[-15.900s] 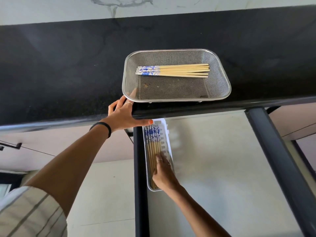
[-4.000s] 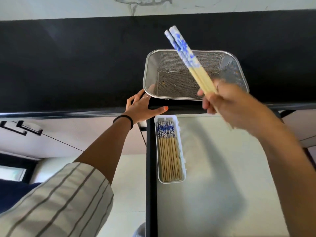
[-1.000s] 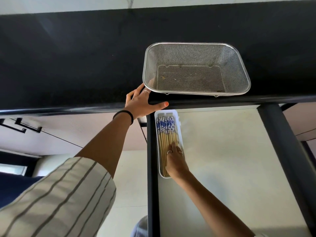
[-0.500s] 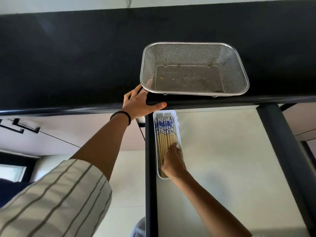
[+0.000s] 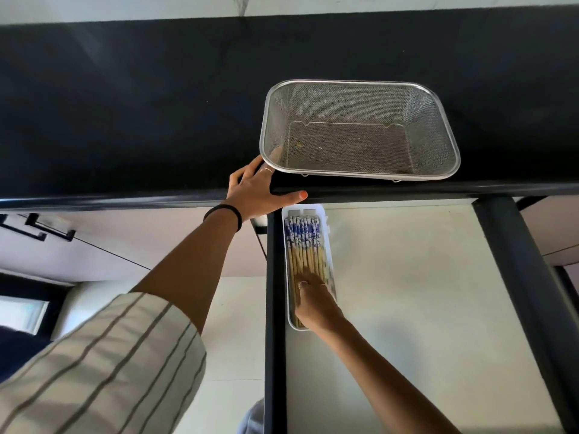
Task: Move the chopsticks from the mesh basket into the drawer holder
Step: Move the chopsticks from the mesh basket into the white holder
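Your left hand lies flat on the front edge of the black stone counter, its fingers spread; the thumb with the orange nail points to the right along the edge, and the fingertips reach the near left corner of the rectangular steel mesh basket. This hand holds nothing. A black band goes around the wrist and a thin ring is on one finger. The basket stands on the counter, close to the front edge, and only a few small crumbs are in it.

Below the counter the drawer with the pale bottom and dark frame is pulled out. The narrow white plastic holder sits at the left side of the drawer, just beside the dark rail. The wooden chopsticks with blue-and-white patterned ends lie packed side by side in this holder, the patterned ends toward the counter.

Your right hand rests on the near half of the chopsticks, fingers extended and close together, pressing down on the bundle without gripping any of them. The near ends of the chopsticks are hidden under this hand.
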